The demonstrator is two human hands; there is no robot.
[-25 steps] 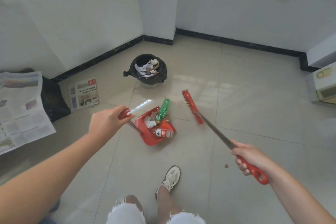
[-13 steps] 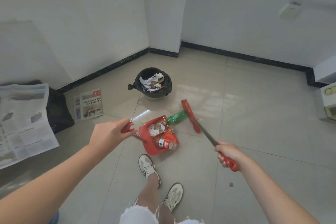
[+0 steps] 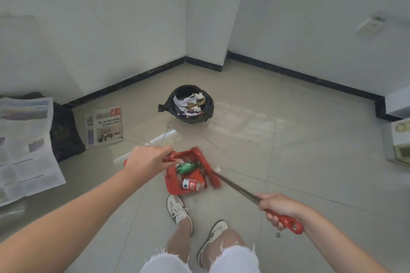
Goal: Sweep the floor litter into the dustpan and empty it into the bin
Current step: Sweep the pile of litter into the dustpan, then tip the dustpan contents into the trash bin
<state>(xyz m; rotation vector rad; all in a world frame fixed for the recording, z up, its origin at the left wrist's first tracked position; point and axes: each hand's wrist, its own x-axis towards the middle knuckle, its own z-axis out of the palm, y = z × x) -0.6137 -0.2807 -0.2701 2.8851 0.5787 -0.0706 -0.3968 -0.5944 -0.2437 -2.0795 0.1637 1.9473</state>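
The left hand (image 3: 147,159) is wrapped around the red dustpan's (image 3: 172,180) handle, steadying it on the floor tiles, apparently so the load stays put. The right hand (image 3: 278,206) is clenched round the broom's (image 3: 235,186) red grip, its brush head pressed against the pan's open side, likely penning in a green plastic bottle (image 3: 187,166) and a red-labelled bottle (image 3: 192,184) whose print is too small to read. The black-lined bin (image 3: 189,104) waits beyond, well apart; a newspaper (image 3: 106,125) with a red masthead shows Chinese headlines.

White walls (image 3: 111,29), black skirting (image 3: 299,75) — glossy beige tiles (image 3: 288,162).
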